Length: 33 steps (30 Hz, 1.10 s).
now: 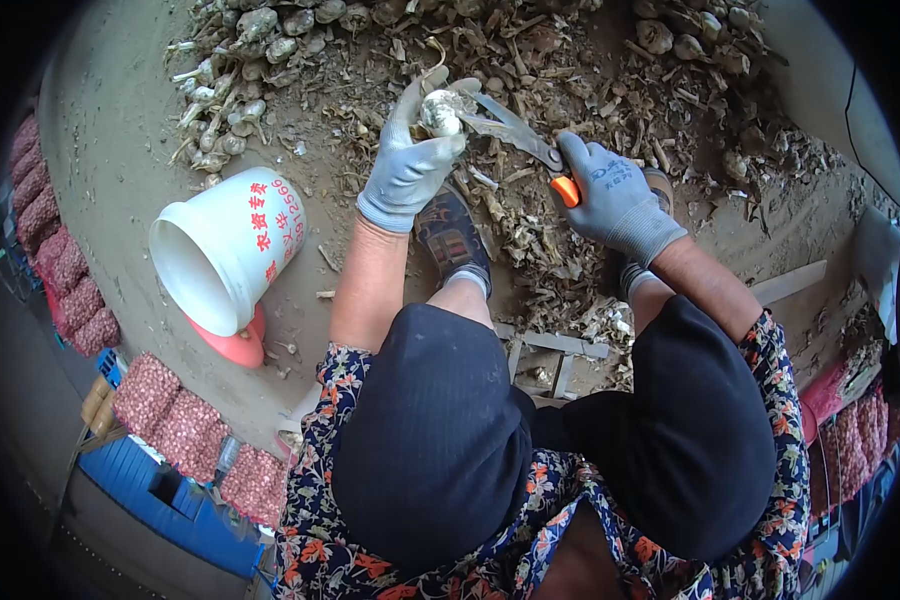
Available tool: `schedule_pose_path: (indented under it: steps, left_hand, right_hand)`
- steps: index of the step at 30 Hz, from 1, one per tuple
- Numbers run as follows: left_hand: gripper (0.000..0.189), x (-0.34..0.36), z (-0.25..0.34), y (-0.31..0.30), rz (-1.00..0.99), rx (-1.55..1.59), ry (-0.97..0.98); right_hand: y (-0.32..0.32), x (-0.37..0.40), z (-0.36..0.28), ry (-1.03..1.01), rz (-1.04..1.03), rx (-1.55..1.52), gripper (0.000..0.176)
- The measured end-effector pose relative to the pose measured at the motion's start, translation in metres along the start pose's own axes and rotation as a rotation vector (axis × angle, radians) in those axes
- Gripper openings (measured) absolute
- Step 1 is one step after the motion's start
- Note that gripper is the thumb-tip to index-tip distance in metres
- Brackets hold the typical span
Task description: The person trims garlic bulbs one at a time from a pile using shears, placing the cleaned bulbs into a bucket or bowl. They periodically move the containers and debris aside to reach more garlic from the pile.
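Note:
My left hand, in a grey glove, is closed around a white garlic bulb with a dry stem curling up past the fingers. My right hand, gloved too, grips a pair of shears by their orange handle. The shears' blades point left, their tips right at the bulb. Below both hands, dry garlic stems and skins litter the ground between my shoes.
A white bucket lies tilted to the left, near a red plastic piece. Piled garlic bulbs lie ahead on the left, more at the upper right. Filled red mesh sacks line the left edge. A wooden frame shows between my legs.

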<state>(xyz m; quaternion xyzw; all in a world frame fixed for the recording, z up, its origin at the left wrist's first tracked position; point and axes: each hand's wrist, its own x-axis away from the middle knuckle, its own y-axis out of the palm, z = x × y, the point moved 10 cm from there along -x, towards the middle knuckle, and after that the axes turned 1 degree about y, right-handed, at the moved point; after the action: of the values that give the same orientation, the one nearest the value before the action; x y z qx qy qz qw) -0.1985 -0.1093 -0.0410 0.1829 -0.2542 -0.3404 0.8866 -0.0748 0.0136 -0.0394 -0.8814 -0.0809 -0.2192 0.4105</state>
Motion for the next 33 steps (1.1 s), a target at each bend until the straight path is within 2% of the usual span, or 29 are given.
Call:
schedule_pose_path:
  steps: [2, 6, 8, 14, 16, 17, 18, 20, 21, 25, 26, 30, 32, 33]
  left_hand:
    - [0.076, -0.001, -0.002, 0.011, -0.131, 0.236, -0.003]
    - [0.074, 0.002, -0.006, 0.019, -0.169, 0.376, 0.022]
    - [0.075, 0.002, -0.008, 0.023, -0.171, 0.413, 0.021]
    - [0.080, 0.008, -0.012, 0.028, -0.168, 0.510, -0.005]
    - [0.084, 0.006, -0.021, 0.015, -0.105, 0.205, -0.064]
    - [0.087, 0.010, -0.027, 0.003, -0.039, 0.119, -0.143]
    - [0.087, 0.010, -0.023, 0.008, -0.039, 0.120, -0.143]
    - [0.088, 0.007, -0.008, 0.007, 0.026, -0.342, -0.101]
    - [0.090, 0.002, 0.004, 0.011, -0.018, -0.671, 0.034]
    - [0.093, 0.006, 0.004, 0.016, -0.022, -0.523, -0.012]
    - [0.088, 0.006, -0.001, 0.015, -0.015, -0.478, -0.059]
    - [0.082, 0.019, -0.033, -0.010, 0.123, -0.241, -0.217]
    - [0.077, 0.041, -0.025, -0.018, 0.143, -0.097, -0.255]
    - [0.075, 0.051, -0.007, -0.028, 0.203, -0.102, -0.186]
  right_hand:
    - [-0.010, 0.002, -0.008, -0.080, 0.094, 0.022, 0.040]
    - [-0.020, 0.005, -0.021, -0.115, 0.170, 0.059, 0.042]
    - [-0.010, 0.003, -0.022, -0.082, 0.039, -0.028, 0.043]
    - [-0.001, 0.006, -0.028, -0.130, 0.010, -0.115, 0.039]
    - [0.005, 0.003, -0.021, -0.061, -0.038, -0.076, 0.037]
    - [0.004, 0.003, -0.020, -0.060, -0.037, -0.075, 0.037]
    - [0.007, 0.003, -0.018, -0.034, -0.075, -0.076, 0.036]
    - [0.011, 0.003, -0.017, -0.010, -0.112, -0.078, 0.035]
    - [0.012, 0.002, -0.017, -0.008, -0.117, -0.057, 0.035]
    - [0.017, -0.002, -0.012, 0.020, -0.154, -0.026, 0.035]
    - [0.016, -0.004, -0.014, 0.000, -0.150, -0.022, 0.035]
    - [0.025, 0.002, -0.010, 0.006, -0.214, 0.005, 0.033]
    - [0.033, 0.007, -0.004, 0.059, -0.257, -0.097, 0.031]
    - [0.038, 0.008, 0.007, 0.090, -0.219, -0.108, 0.030]
